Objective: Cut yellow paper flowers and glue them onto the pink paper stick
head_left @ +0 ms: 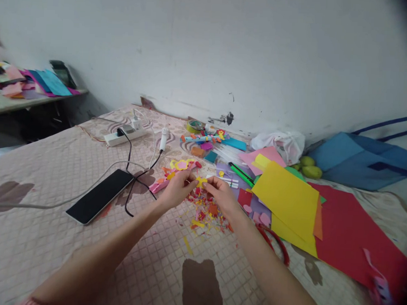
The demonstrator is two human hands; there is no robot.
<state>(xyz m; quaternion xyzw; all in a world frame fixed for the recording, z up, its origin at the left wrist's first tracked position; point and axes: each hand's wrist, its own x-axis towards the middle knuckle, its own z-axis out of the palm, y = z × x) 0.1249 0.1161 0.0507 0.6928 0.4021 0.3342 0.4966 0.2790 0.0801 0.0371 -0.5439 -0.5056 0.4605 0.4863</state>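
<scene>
A small yellow paper cutout is pinched between my two hands, above a heap of colourful paper scraps. My left hand grips its left edge with thumb and fingertips. On the opposite edge, my right hand holds it the same way. Just behind my left hand lie pink and yellow paper pieces. Red-handled scissors rest partly under my right forearm. A green cutter knife and white sticks lie beyond my right hand.
Yellow sheets overlap red paper at right. To the left are a black-screened phone, a power strip and loose cables. A tape roll, plastic bag, green fruits and blue bag line the wall.
</scene>
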